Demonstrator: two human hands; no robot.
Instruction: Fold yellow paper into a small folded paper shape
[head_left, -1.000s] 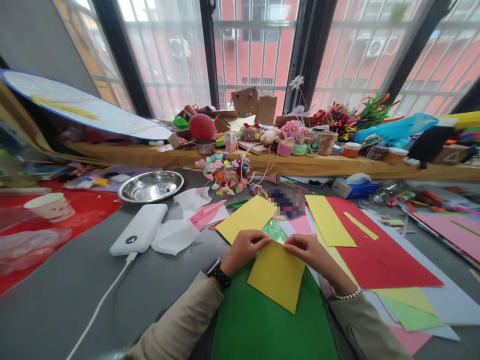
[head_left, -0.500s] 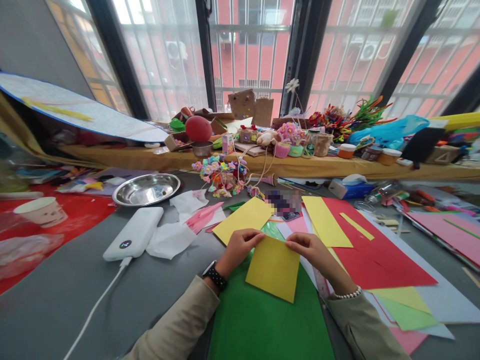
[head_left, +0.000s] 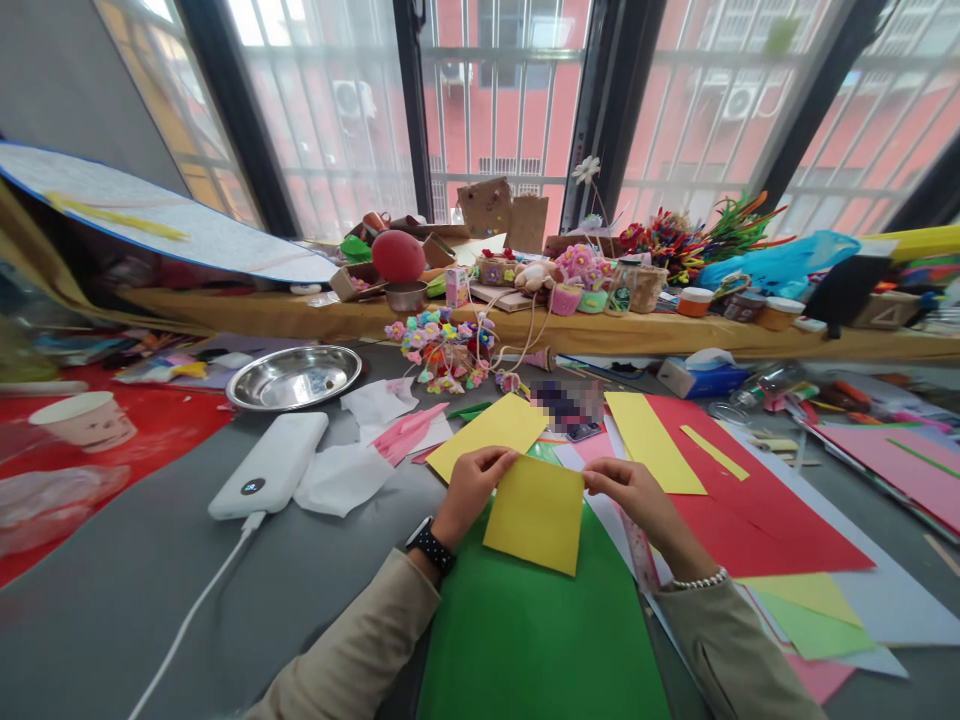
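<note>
- The yellow paper square (head_left: pixel 534 517) is positioned between the two hands, above the green sheet (head_left: pixel 544 640); whether its lower edge is in contact with that sheet cannot be told.
- The upper left corner of the square is pinched between thumb and index finger of the left hand (head_left: pixel 472 490); the remaining fingers are curled loosely inward.
- The upper right corner is pinched likewise by the right hand (head_left: pixel 634 493), with the remaining fingers bent.
- The hands are held apart by roughly the width of the square, and the upper edge is spanned between them.
- A dark dotted watch strap (head_left: pixel 433 546) is worn on the left wrist; a beaded bracelet (head_left: pixel 701 581) is worn on the right.
- A larger yellow sheet (head_left: pixel 486 437) is located just beyond the left hand.
- A red sheet (head_left: pixel 772 510) is laid to the right of the right hand, partly covered by a yellow rectangle (head_left: pixel 654 440).
</note>
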